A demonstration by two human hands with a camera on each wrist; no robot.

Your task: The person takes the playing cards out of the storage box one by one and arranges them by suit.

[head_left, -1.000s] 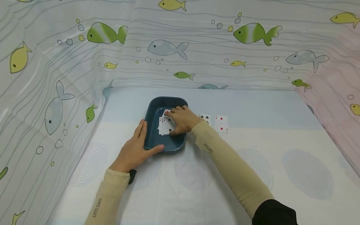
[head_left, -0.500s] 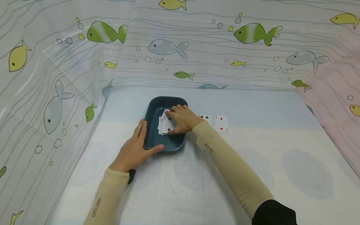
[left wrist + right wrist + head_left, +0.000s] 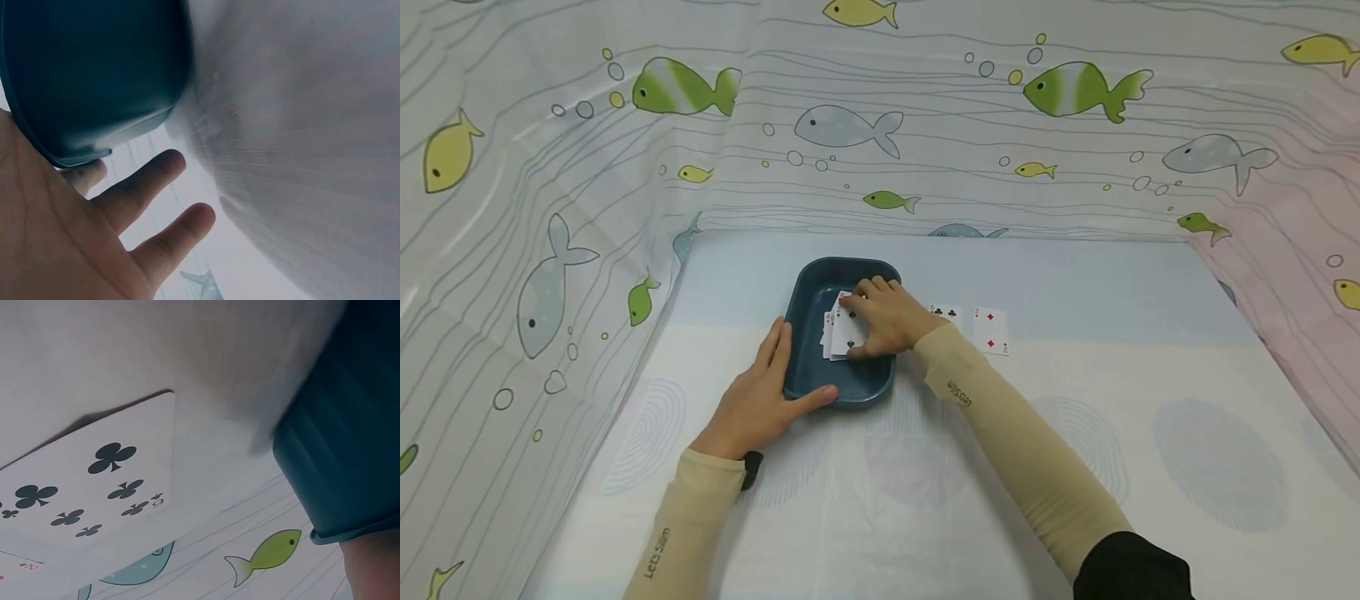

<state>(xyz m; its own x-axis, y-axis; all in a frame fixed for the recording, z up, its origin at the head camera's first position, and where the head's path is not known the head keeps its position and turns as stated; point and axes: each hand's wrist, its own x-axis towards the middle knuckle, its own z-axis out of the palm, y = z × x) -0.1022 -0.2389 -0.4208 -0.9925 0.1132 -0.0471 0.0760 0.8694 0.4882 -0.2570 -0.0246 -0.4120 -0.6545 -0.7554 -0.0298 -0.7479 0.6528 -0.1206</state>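
Note:
A dark blue tray (image 3: 842, 385) stands on the table. Playing cards lie stacked inside it; the top one is a spade card (image 3: 842, 333), partly covered by my right hand (image 3: 891, 321). That hand reaches over the tray's right rim with bent fingers, thumb and forefinger pinching the spade card. A red-marked card (image 3: 844, 295) peeks out above it. My left hand (image 3: 752, 404) rests against the tray's left side, fingers straight and thumb over the near rim. In the left wrist view its fingers (image 3: 172, 240) are spread beside the tray wall.
Right of the tray lie a club card (image 3: 953, 315), partly hidden behind the right wrist, and a two of diamonds (image 3: 991, 332). Both are face up on the pale tablecloth (image 3: 925, 533). A fish-printed curtain (image 3: 955, 179) stands behind and at the sides.
The spade card under my right hand has shifted slightly left, and the right hand has lifted very slightly toward the back. My left hand and the tray stay almost still.

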